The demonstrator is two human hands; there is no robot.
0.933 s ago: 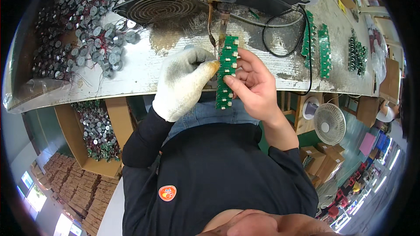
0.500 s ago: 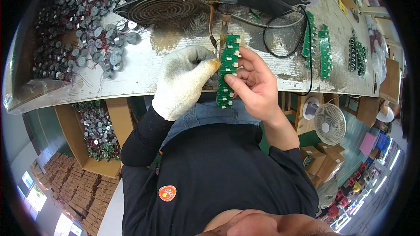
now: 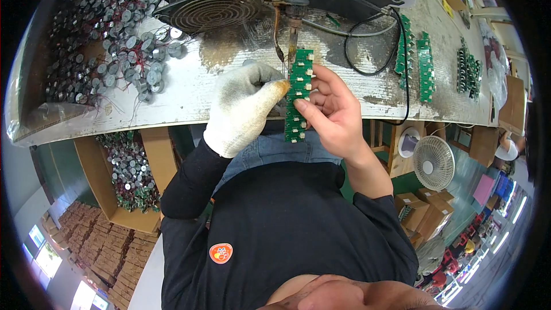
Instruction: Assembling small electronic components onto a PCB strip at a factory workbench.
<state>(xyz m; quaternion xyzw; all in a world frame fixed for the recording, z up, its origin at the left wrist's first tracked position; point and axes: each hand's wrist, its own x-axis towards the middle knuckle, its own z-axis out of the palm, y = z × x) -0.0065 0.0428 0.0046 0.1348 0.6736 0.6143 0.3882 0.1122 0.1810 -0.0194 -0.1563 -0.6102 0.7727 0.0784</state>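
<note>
My right hand (image 3: 330,112), bare, grips a long green circuit board strip (image 3: 298,116) between thumb and fingers. Small white connectors run along the strip, which stands nearly lengthwise away from me. On my left hand (image 3: 241,103) is a whitish knit glove with a stained thumb tip. Its thumb and fingers are pinched together at the strip's left edge; what they hold is hidden. Just beyond the hands, a soldering iron tip (image 3: 293,40) points down near the strip's far end. A thin feed tube (image 3: 279,49) ends close beside it.
Many small round metal parts with red wires (image 3: 132,51) are heaped at the left. A black fan (image 3: 209,11) lies behind my left hand. Further circuit board strips (image 3: 425,69) and a black cable (image 3: 408,80) are at the right. An open carton of parts (image 3: 129,166) stands below the table.
The strip's far end has come slightly nearer to me, away from the iron. Both hands keep almost the same place and grip.
</note>
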